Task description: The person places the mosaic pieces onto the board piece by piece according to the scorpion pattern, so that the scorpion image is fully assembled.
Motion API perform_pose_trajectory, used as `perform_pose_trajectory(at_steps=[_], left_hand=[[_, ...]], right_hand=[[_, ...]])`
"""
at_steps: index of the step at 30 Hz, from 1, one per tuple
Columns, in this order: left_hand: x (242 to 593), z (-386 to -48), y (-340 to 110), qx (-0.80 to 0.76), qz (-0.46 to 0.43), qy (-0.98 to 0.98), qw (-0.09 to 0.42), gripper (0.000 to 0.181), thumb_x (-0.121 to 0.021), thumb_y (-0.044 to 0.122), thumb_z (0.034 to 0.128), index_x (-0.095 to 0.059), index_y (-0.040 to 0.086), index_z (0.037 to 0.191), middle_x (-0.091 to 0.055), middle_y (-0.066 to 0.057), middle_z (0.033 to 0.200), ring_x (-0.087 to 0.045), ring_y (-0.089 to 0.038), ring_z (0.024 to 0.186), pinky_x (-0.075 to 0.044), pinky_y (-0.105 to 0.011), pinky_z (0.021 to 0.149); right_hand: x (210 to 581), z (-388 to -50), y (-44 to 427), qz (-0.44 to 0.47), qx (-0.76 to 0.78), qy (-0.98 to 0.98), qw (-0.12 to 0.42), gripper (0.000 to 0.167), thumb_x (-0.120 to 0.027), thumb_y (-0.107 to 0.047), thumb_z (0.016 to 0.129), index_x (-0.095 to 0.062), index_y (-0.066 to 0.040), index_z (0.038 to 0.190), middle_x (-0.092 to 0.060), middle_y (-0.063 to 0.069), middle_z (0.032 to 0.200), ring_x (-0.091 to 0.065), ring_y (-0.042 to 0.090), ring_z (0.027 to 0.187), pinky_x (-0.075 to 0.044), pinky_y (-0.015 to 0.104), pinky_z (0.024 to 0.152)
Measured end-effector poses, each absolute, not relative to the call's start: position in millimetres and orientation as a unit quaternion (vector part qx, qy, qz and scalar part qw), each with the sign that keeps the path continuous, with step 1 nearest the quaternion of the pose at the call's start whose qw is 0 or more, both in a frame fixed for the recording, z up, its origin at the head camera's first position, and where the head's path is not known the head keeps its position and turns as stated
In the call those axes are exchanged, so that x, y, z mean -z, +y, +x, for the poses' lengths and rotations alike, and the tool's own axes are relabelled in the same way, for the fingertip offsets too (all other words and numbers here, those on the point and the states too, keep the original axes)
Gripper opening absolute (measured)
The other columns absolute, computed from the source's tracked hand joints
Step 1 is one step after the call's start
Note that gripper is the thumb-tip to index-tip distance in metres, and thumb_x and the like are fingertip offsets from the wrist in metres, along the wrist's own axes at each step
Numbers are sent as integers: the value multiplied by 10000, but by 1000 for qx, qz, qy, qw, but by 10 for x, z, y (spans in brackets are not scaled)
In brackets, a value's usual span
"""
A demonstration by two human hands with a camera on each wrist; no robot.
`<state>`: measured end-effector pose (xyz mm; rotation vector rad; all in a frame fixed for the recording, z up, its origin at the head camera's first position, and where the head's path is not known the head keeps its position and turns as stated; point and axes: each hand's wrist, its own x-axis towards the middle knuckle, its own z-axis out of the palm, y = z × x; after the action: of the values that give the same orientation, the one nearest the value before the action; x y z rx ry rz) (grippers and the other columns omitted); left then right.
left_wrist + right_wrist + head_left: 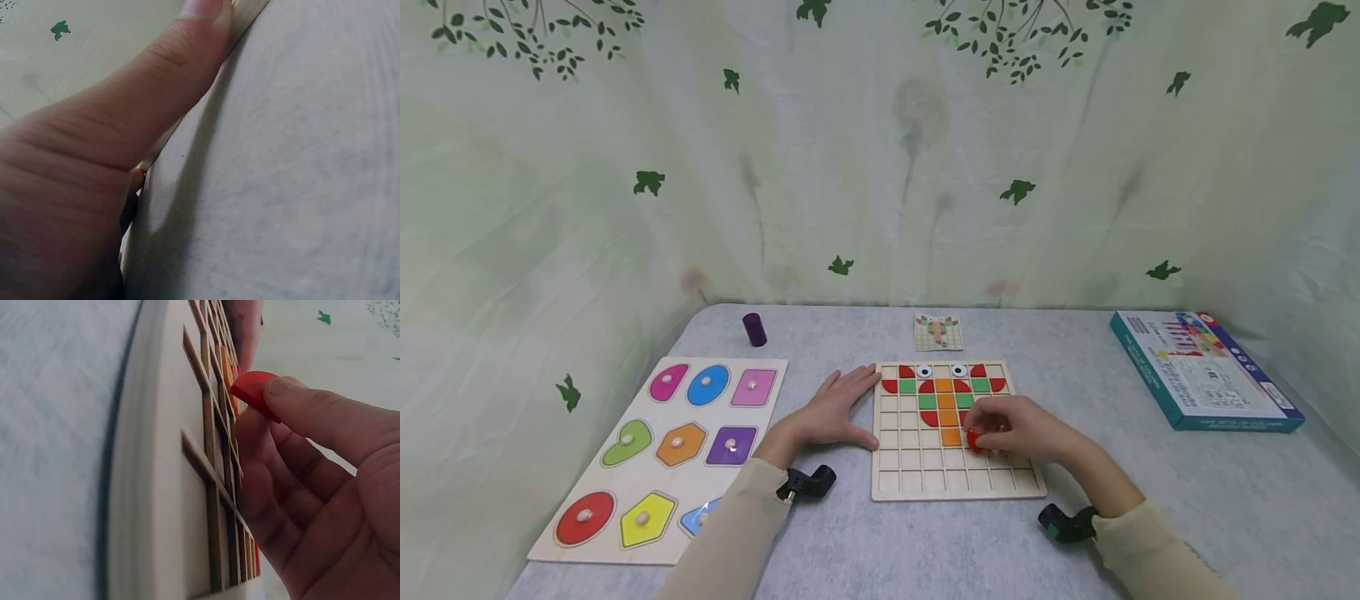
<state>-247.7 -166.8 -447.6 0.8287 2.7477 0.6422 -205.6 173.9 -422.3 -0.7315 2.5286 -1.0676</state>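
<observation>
A wooden grid board (pixel 887 481) lies on the table, its upper cells filled with red quarter-round, green square and orange square pieces plus two eye tiles. My left hand (pixel 831 414) rests at the board's left edge with fingers extended; in the left wrist view its thumb (pixel 169 69) touches that edge. Above the grid, just right of the lowest orange square (pixel 951 437), my right hand (pixel 1017 427) pinches a red quarter-round piece (pixel 253 387) between thumb and finger. The right wrist view shows the piece held at a tilt near the bare cells.
Left of the board lies a knob puzzle (pixel 685 375) with several coloured shapes, partly under my left forearm. Behind it stands a dark purple cylinder (pixel 754 329). A small pattern card (pixel 937 332) lies beyond the board, and a teal-edged box (pixel 1217 375) sits at right.
</observation>
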Motion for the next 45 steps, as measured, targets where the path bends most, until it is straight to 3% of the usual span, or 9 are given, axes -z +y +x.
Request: perform_pose_trajectory(at_steps=[22, 45], left_hand=[[4484, -2480, -1673, -217, 283, 929, 101, 1133, -807, 593, 741, -238, 119, 1598, -174, -66, 1690, -135, -265, 1573, -29, -538, 1280], [4466, -2470, -1673, -221, 282, 928, 104, 1138, -816, 577, 740, -232, 110, 1598, -170, -72, 1690, -127, -267, 1575, -18, -534, 1281]], right_hand=[[4309, -1983, 1553, -280, 390, 864, 151, 118, -740, -168, 904, -688, -229, 991, -638, -55, 862, -582, 120, 792, -520, 210, 687], [4363, -1960, 1516, -322, 346, 877, 84, 138, -759, -133, 880, -715, -253, 931, -609, -121, 833, -520, 58, 757, -481, 188, 648]])
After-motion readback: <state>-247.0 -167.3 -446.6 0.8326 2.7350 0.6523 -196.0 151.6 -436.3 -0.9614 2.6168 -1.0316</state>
